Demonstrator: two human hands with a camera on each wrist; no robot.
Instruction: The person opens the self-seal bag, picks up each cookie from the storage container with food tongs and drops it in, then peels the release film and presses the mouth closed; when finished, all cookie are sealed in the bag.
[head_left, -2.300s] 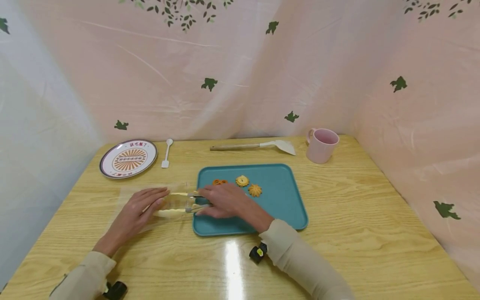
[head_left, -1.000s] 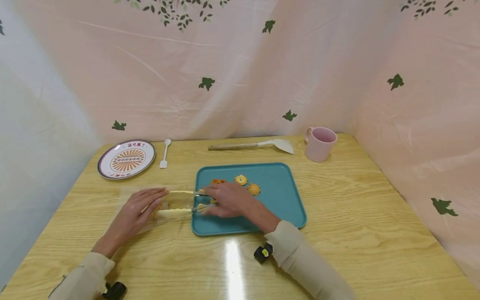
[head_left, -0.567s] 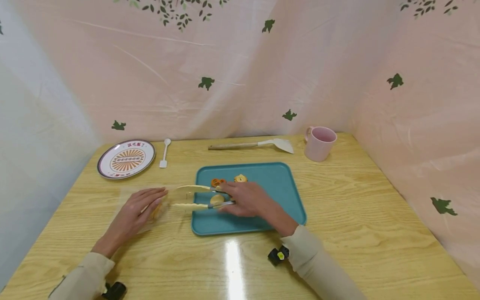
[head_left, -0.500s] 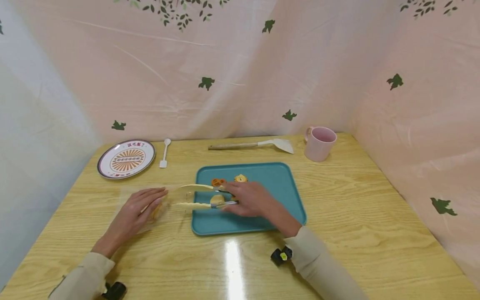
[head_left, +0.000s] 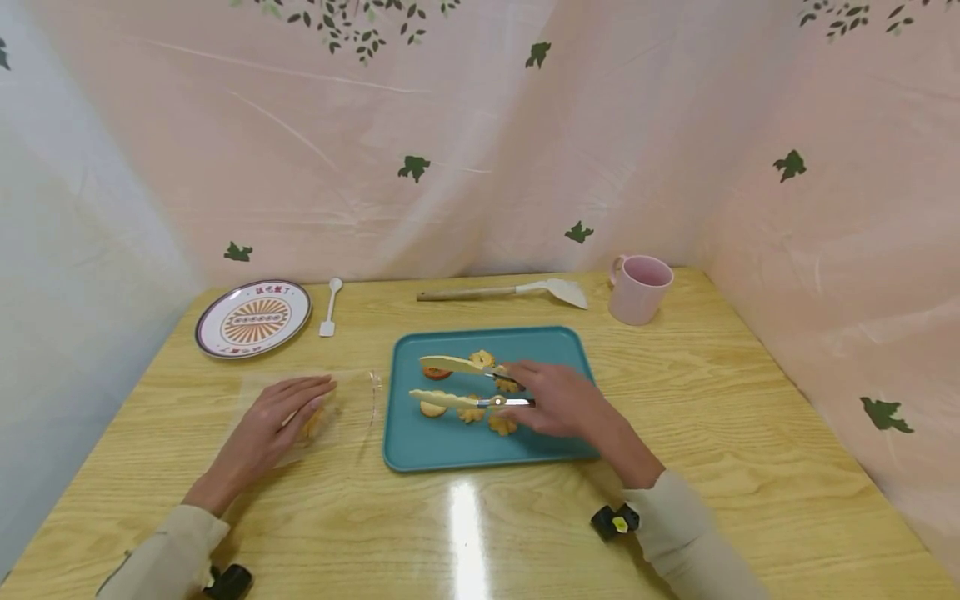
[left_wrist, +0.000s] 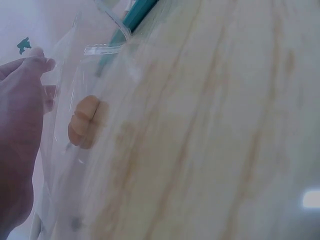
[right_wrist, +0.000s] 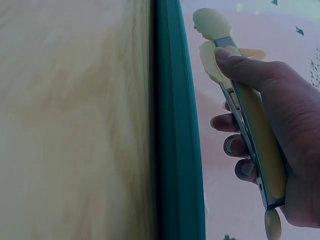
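Note:
My left hand (head_left: 281, 421) holds a clear plastic bag (head_left: 356, 417) that lies on the table, its mouth towards the tray. Inside the bag is a golden-brown cookie (left_wrist: 86, 122), largely covered by the hand in the head view. My right hand (head_left: 555, 400) grips a pair of tongs (right_wrist: 262, 145) with cream tips and metal arms, thumb on one arm and fingers curled round the other. The parted tips hang over a teal tray (head_left: 555, 354). Several cookies lie on it, among them a reddish-brown one (head_left: 437, 373) and a round one (head_left: 432, 411), partly behind the tongs.
A patterned plate (head_left: 253, 320) and a small white spoon-like utensil (head_left: 331, 308) lie at the back left. Behind the tray rests a spatula (head_left: 480, 292) with a wooden handle. A pink mug (head_left: 640, 292) stands at the back right, before a pink curtain (head_left: 480, 108).
My right hand has drawn the tongs rightward out of the bag's mouth and over the tray; their tips hold nothing now. The cookie stays in the bag. My left hand keeps its place.

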